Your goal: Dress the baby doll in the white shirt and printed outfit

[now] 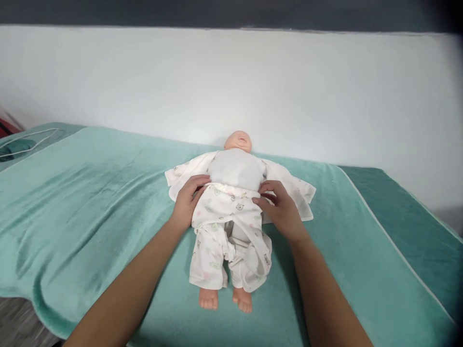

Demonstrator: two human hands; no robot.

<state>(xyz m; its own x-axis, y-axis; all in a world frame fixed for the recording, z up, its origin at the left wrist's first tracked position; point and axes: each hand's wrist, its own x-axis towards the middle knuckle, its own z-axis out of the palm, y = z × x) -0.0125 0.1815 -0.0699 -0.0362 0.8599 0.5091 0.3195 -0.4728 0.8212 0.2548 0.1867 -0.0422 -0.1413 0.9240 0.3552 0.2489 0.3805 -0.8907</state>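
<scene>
White printed pants (213, 207): lay on a doll (238, 140), face up. Left hand (188, 200): narrowly open, touched waist. Right hand (280, 205): narrowly open, touched opposite side. Green blanket (119, 193): spread widely either side, wall (231, 82) behind.

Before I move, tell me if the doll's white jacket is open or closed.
Open: the jacket lies spread to either side of the doll.
</scene>
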